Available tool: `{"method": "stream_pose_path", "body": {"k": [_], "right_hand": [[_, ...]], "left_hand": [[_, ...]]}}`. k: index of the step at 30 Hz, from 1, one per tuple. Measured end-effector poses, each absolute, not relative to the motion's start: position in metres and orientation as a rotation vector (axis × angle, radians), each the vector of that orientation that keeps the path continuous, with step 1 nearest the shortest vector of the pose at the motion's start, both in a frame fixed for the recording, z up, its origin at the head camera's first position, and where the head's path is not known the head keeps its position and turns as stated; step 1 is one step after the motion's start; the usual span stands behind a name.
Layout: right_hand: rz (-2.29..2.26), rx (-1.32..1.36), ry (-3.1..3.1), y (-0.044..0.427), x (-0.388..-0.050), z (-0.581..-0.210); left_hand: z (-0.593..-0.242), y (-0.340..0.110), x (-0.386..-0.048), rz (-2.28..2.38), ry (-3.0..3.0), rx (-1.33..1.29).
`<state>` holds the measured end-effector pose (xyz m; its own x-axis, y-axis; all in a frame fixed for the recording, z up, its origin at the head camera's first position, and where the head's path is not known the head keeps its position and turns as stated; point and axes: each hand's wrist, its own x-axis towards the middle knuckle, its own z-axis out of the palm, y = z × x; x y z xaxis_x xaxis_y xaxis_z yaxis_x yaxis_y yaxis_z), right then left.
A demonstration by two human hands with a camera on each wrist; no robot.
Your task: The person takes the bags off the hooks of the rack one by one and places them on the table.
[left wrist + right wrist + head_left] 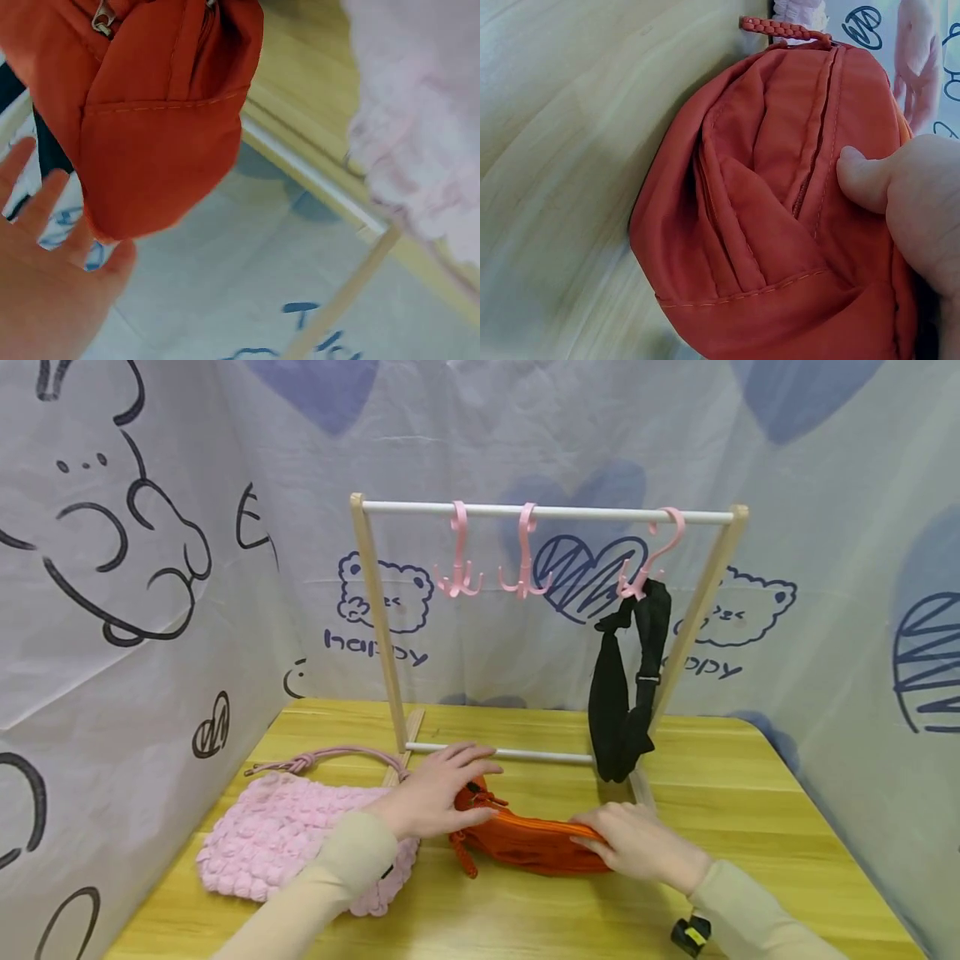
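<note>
An orange-red zippered bag (540, 850) with braided zipper pulls rests on the wooden table between both hands. My right hand (637, 843) grips its right end; in the right wrist view the thumb (866, 178) presses the front beside a zipper, and the other fingers are hidden behind. Over the bag's left end is my left hand (435, 793), its fingers spread. The left wrist view shows those fingers (45, 206) loose beside the bag's end, not curled round it. A puffy pink bag (277, 835) lies left of my left hand, partly covered by the forearm.
A rack with a white top bar (577, 513) and wooden legs stands behind the hands. Pink hooks (459, 552) hang from it, and the rightmost holds a black bag (611, 710). A patterned cloth (480, 668) encloses the table (750, 793) at back and sides.
</note>
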<state>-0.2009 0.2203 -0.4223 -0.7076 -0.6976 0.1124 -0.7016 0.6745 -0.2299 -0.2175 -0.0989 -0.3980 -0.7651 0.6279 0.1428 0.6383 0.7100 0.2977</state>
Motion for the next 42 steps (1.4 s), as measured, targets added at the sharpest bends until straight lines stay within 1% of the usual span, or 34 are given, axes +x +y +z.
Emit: {"method": "stream_pose_path", "body": {"k": [5, 9, 13, 22, 31, 36, 42], "right_hand": [[0.415, 1.208, -2.860, 0.221, -0.201, -0.423], [0.407, 1.215, -2.853, 0.221, -0.200, -0.424], [0.401, 1.214, -2.831, 0.221, -0.198, -0.425], [0.401, 1.204, -2.795, 0.227, -0.198, -0.430], [0.468, 1.165, -2.789, 0.239, -0.203, -0.436], [0.596, 1.129, -2.813, 0.250, -0.205, -0.439], [0.879, 0.997, -2.832, 0.265, -0.207, -0.445]], "left_hand": [[-0.396, -0.086, -0.222, -0.210, -2.815, -1.269], [-0.400, -0.081, -0.226, -0.001, -2.802, -1.333], [-0.405, -0.083, -0.227, 0.098, -2.798, -1.344], [-0.412, -0.094, -0.227, 0.102, -2.793, -1.309], [-0.422, -0.105, -0.229, -0.013, -2.834, -1.254], [-0.427, -0.109, -0.233, -0.110, -2.854, -1.212], [-0.428, -0.111, -0.236, -0.192, -2.885, -1.165]]}}
